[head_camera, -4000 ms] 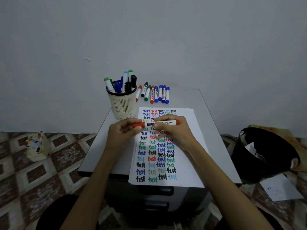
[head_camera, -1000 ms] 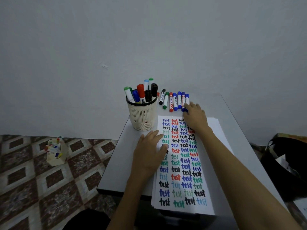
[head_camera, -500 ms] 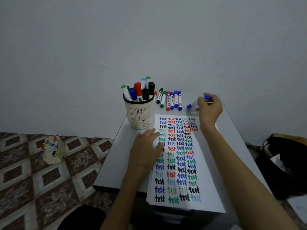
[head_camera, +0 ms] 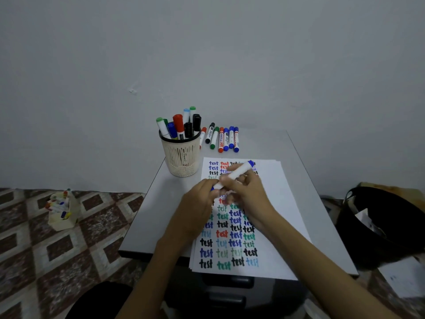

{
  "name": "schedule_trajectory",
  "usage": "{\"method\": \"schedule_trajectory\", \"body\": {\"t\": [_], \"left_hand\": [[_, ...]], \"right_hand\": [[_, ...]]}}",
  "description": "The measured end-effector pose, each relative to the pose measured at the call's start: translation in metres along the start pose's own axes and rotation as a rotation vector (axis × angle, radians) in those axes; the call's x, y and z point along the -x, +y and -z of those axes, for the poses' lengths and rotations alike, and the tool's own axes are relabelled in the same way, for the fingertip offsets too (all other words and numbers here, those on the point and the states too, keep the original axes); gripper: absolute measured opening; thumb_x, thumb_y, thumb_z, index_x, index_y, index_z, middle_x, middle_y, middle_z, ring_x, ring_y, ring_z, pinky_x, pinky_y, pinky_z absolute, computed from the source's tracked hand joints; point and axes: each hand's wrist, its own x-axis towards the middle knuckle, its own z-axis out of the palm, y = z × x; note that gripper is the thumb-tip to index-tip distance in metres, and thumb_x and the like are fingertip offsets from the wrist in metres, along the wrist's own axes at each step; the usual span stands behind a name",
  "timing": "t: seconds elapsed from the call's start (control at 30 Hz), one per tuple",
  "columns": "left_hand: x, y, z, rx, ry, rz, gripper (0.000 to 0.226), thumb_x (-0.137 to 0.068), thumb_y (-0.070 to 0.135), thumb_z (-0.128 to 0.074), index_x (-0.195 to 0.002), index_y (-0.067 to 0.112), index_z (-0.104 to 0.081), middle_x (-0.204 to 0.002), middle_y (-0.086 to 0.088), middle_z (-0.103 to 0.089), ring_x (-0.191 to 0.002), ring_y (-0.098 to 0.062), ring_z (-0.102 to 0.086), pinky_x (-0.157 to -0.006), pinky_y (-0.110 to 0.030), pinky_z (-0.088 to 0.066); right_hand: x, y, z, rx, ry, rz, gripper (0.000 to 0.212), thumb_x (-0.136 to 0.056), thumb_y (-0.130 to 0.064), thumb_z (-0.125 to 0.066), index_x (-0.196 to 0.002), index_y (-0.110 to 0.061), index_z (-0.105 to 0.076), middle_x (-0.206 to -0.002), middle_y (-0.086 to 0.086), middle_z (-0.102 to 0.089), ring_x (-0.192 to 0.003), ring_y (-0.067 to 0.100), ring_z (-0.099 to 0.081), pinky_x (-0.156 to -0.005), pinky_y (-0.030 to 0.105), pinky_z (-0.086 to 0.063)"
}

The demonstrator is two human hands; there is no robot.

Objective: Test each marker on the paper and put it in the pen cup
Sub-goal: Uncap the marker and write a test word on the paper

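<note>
A blue marker (head_camera: 236, 174) with a white barrel slants over the upper part of the paper (head_camera: 273, 203). My right hand (head_camera: 247, 194) grips its barrel, and my left hand (head_camera: 199, 206) pinches its lower blue cap end. The paper is covered with rows of the word "test" in several colours. A cream mesh pen cup (head_camera: 181, 155) stands at the table's back left with several markers upright in it. A row of several capped markers (head_camera: 222, 139) lies on the table behind the paper, right of the cup.
The small grey table (head_camera: 310, 180) stands against a white wall, with drawers below. A black bin (head_camera: 381, 224) sits on the floor to the right, beside loose paper (head_camera: 404, 277). A small box of markers (head_camera: 62, 209) is on the tiled floor to the left.
My right hand brought the blue marker from the back row down over the paper. My left hand lifted off the sheet and took hold of the marker's cap end.
</note>
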Motion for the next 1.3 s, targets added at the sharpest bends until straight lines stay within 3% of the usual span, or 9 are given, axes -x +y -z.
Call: {"method": "schedule_trajectory", "body": {"t": [0.27, 0.37, 0.57, 0.67, 0.87, 0.97, 1.1, 1.2, 1.3], "left_hand": [[0.001, -0.003, -0.002, 0.115, -0.134, 0.071, 0.020, -0.100, 0.027, -0.034, -0.116, 0.019, -0.045, -0.073, 0.012, -0.056, -0.065, -0.002, -0.058, -0.058, -0.014, -0.043], [0.001, -0.002, -0.001, 0.118, -0.112, 0.058, 0.032, -0.100, 0.032, -0.033, -0.118, 0.011, -0.048, -0.070, 0.008, -0.057, -0.059, -0.008, -0.058, -0.055, -0.021, -0.047], [0.001, -0.004, -0.002, 0.139, -0.069, 0.038, 0.038, -0.095, 0.033, -0.034, -0.116, 0.008, -0.052, -0.067, 0.007, -0.056, -0.056, -0.011, -0.058, -0.052, -0.017, -0.046], [0.001, -0.008, -0.002, 0.155, -0.048, 0.051, 0.038, -0.094, 0.034, -0.037, -0.118, 0.010, -0.054, -0.064, 0.007, -0.057, -0.056, -0.008, -0.059, -0.052, -0.014, -0.045], [0.003, -0.007, -0.001, 0.173, -0.030, 0.063, 0.036, -0.094, 0.040, -0.042, -0.124, 0.021, -0.050, -0.072, 0.002, -0.065, -0.062, -0.009, -0.064, -0.059, -0.028, -0.054], [0.003, -0.008, -0.002, 0.029, -0.018, 0.077, 0.042, -0.092, 0.046, -0.042, -0.132, 0.032, -0.040, -0.073, 0.004, -0.060, -0.066, -0.014, -0.060, -0.061, -0.032, -0.052], [0.002, -0.016, -0.010, -0.226, -0.028, -0.062, 0.045, -0.090, 0.030, -0.045, -0.133, 0.017, -0.046, -0.092, 0.005, -0.055, -0.084, -0.013, -0.048, -0.073, -0.037, -0.046], [0.001, -0.021, -0.014, -0.251, -0.053, -0.086, 0.041, -0.090, 0.030, -0.040, -0.125, 0.015, -0.056, -0.102, -0.001, -0.060, -0.088, -0.016, -0.052, -0.072, -0.038, -0.046], [0.001, -0.023, -0.015, -0.233, -0.063, -0.087, 0.038, -0.089, 0.030, -0.040, -0.116, 0.015, -0.062, -0.101, 0.000, -0.061, -0.088, -0.016, -0.052, -0.072, -0.036, -0.046]], "right_hand": [[0.001, 0.008, 0.002, 0.083, -0.054, 0.064, 0.033, -0.082, -0.012, -0.074, -0.085, 0.017, -0.056, -0.058, 0.016, -0.055, -0.042, 0.017, -0.045, -0.045, 0.025, -0.038], [0.001, 0.008, 0.003, 0.058, -0.102, 0.052, 0.036, -0.083, -0.016, -0.074, -0.086, 0.016, -0.057, -0.058, 0.015, -0.053, -0.042, 0.017, -0.042, -0.044, 0.026, -0.031], [-0.001, 0.008, 0.003, 0.046, -0.140, 0.018, 0.032, -0.083, -0.018, -0.074, -0.086, 0.011, -0.062, -0.059, 0.014, -0.052, -0.045, 0.019, -0.038, -0.047, 0.029, -0.026], [0.000, 0.006, 0.003, 0.015, -0.133, 0.011, 0.022, -0.081, -0.014, -0.074, -0.087, 0.004, -0.063, -0.057, 0.012, -0.052, -0.044, 0.016, -0.040, -0.047, 0.027, -0.030], [0.002, -0.003, 0.004, -0.062, -0.103, 0.012, 0.020, -0.082, -0.003, -0.070, -0.093, 0.010, -0.061, -0.065, 0.014, -0.055, -0.042, 0.010, -0.045, -0.043, 0.019, -0.038], [-0.002, -0.010, 0.009, -0.192, 0.018, 0.025, 0.010, -0.081, -0.006, -0.070, -0.081, -0.003, -0.060, -0.063, 0.008, -0.061, -0.045, 0.011, -0.046, -0.042, 0.017, -0.038], [-0.018, -0.026, 0.038, -0.520, 0.315, 0.084, 0.010, -0.087, -0.001, -0.062, -0.082, -0.006, -0.055, -0.073, 0.010, -0.066, -0.057, 0.016, -0.062, -0.051, 0.017, -0.053], [-0.030, -0.034, 0.055, -0.314, 0.397, 0.122, 0.013, -0.086, 0.002, -0.064, -0.081, -0.006, -0.056, -0.081, 0.014, -0.069, -0.065, 0.021, -0.069, -0.052, 0.021, -0.055], [-0.039, -0.037, 0.059, 0.003, 0.364, 0.110, 0.021, -0.081, 0.003, -0.070, -0.073, -0.008, -0.053, -0.070, 0.016, -0.063, -0.051, 0.017, -0.062, -0.041, 0.021, -0.046]]}}
